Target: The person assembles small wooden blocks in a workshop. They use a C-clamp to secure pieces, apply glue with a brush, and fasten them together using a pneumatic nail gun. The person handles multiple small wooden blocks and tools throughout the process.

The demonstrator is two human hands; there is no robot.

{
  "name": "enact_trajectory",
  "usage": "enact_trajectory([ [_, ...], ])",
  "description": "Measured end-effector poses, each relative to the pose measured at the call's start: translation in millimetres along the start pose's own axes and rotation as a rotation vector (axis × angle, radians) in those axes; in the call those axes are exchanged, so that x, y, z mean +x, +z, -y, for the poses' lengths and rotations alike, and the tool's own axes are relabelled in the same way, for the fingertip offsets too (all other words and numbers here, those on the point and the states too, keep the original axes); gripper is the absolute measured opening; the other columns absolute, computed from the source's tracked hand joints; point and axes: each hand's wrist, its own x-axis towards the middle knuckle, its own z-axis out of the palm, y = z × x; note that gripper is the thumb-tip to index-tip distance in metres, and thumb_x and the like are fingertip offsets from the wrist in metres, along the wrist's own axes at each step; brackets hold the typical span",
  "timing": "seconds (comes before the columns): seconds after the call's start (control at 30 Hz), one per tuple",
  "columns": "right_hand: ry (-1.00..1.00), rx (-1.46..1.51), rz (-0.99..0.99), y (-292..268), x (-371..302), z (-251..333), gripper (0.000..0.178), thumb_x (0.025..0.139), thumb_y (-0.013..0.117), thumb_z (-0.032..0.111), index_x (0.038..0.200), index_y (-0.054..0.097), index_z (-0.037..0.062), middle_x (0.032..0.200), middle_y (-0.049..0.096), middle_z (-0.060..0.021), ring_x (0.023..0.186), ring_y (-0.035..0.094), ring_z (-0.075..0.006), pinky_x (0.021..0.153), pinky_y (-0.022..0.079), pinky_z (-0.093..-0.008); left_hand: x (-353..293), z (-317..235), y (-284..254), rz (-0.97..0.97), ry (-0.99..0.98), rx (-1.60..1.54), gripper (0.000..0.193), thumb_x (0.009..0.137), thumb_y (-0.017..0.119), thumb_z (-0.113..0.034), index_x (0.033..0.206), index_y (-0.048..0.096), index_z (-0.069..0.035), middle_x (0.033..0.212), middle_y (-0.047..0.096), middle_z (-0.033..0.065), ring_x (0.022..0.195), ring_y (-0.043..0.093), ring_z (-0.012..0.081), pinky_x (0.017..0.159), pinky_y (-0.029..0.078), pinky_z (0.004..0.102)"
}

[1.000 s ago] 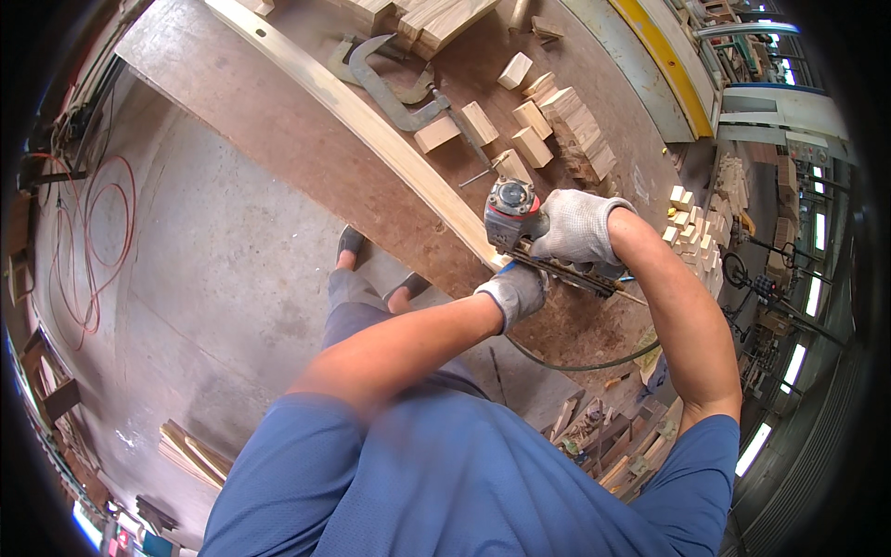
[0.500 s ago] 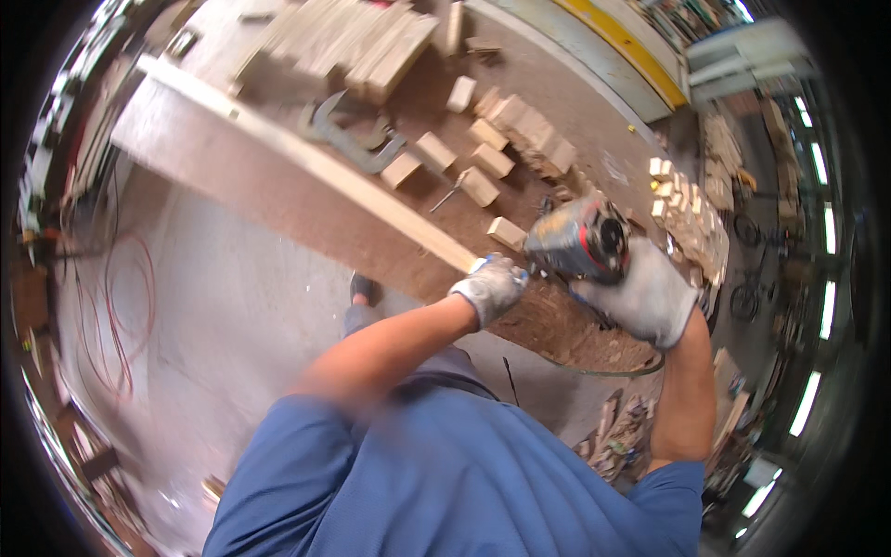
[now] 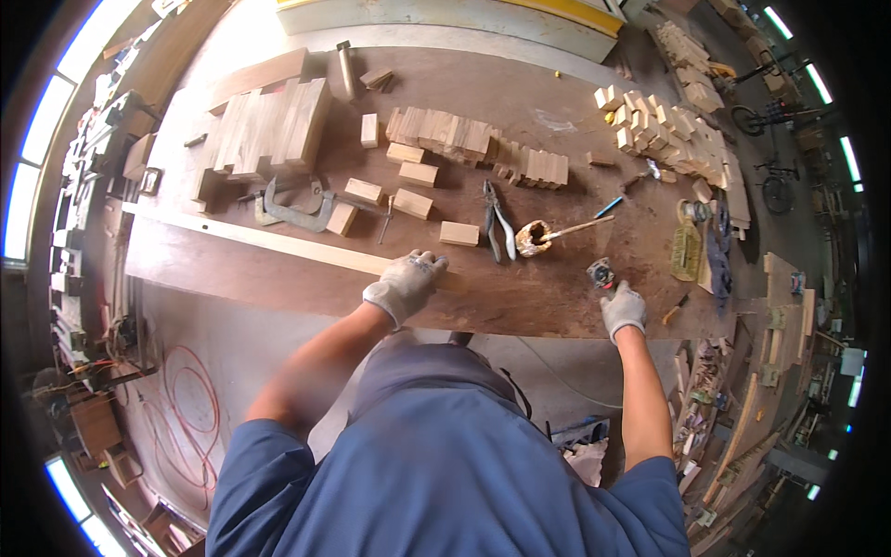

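Note:
A long pale wooden strip [image 3: 278,243] lies along the near edge of the brown workbench [image 3: 548,311]. My left hand [image 3: 408,283], in a whitish work glove, is closed over the strip's right end. Farther right, my gloved right hand [image 3: 624,311] grips a nail gun [image 3: 601,273] with a dark body and a bit of red, low over the bench; its handle is mostly hidden by the glove. Between the hands and a little farther back lie pliers [image 3: 497,221] and a glue-crusted pot [image 3: 533,239] with a stick in it.
Small wood blocks [image 3: 459,233] are scattered mid-bench, beside a C-clamp [image 3: 299,210]. Stacked boards [image 3: 269,130] stand at the back left, a row of blocks [image 3: 441,132] behind. More blocks [image 3: 650,119] are piled back right, near a hammer [image 3: 642,174]. A red hose [image 3: 190,408] coils on the floor.
The nail gun has gone from close beside my left hand, raised near the camera, to lower and farther right. My left hand remains at the strip's end. The view has turned and levelled.

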Motion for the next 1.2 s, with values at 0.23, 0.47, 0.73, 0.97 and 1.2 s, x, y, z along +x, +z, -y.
enact_trajectory([
  [0.23,-0.135,0.139,-0.088,43,7,16,0.036,0.086,0.071,0.019,0.114,0.056,0.0028,0.101,0.068,-0.0266,0.094,0.065,-0.0483,0.082,0.051,-0.0559,9,5,18,0.045,-0.012,0.054,0.030,0.083,0.059,-0.005,0.113,0.059,-0.008,0.106,0.066,0.0157,0.099,0.066,0.0324,0.083,0.055,0.0450],
  [0.47,-0.542,0.613,-0.021,29,-96,164,0.070,0.071,0.077,0.008,0.137,0.054,0.0039,0.125,0.059,-0.0189,0.110,0.061,-0.0347,0.096,0.049,-0.0422,4,22,21,-0.085,0.133,-0.078,0.033,0.083,0.063,-0.012,0.114,0.057,-0.005,0.098,0.066,0.0139,0.093,0.066,0.0338,0.080,0.055,0.0441],
  [0.73,-0.489,0.649,-0.092,66,-105,251,0.047,0.061,0.086,0.004,0.103,0.065,0.0067,0.101,0.069,-0.0142,0.096,0.067,-0.0339,0.088,0.053,-0.0430,-52,148,22,-0.274,0.075,0.023,0.016,0.087,0.056,-0.010,0.101,0.063,-0.007,0.089,0.068,0.0131,0.085,0.066,0.0344,0.077,0.055,0.0449],
  [0.97,-0.480,0.783,0.017,58,-96,256,0.050,0.071,0.085,0.015,0.117,0.064,0.0057,0.109,0.069,-0.0170,0.102,0.067,-0.0350,0.090,0.054,-0.0423,-105,268,-7,-0.151,-0.018,0.146,0.030,0.088,0.067,-0.038,0.085,0.063,-0.008,0.081,0.067,0.0148,0.076,0.067,0.0339,0.064,0.054,0.0441],
  [1.2,-0.229,0.999,0.450,64,-93,196,0.055,0.076,0.082,0.013,0.126,0.062,0.0040,0.111,0.071,-0.0148,0.101,0.069,-0.0246,0.092,0.053,-0.0360,-97,209,-77,0.459,-0.116,-0.191,0.054,0.082,0.074,-0.049,0.116,0.069,-0.007,0.109,0.071,0.0172,0.105,0.066,0.0373,0.094,0.049,0.0449],
])
